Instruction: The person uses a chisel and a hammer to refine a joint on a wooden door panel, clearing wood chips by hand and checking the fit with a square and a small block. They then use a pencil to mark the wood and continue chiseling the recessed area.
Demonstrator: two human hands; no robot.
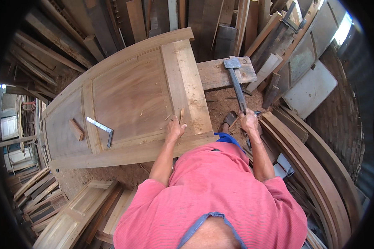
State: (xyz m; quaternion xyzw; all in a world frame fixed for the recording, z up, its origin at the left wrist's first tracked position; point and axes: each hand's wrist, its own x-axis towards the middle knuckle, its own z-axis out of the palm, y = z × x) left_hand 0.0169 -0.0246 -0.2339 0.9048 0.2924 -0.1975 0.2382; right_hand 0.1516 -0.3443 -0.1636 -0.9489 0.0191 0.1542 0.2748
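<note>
A panelled wooden door (129, 95) lies flat in front of me, reaching far to the left. My left hand (175, 128) is closed near its right end, pinching a small thin wooden piece (182, 115) that stands up from the fingers; whether its lower end touches the door cannot be made out. My right hand (249, 121), off the door's right edge, grips the handle of a hammer (238, 85). The hammer's metal head points away from me, over a thick wooden block (212, 74).
A try square (100, 126) and a short wood block (76, 129) lie on the door's left part. Boards (203, 25) lean along the back. Long curved-looking planks (311, 166) stand close on my right. Another panelled door (77, 213) is at the lower left.
</note>
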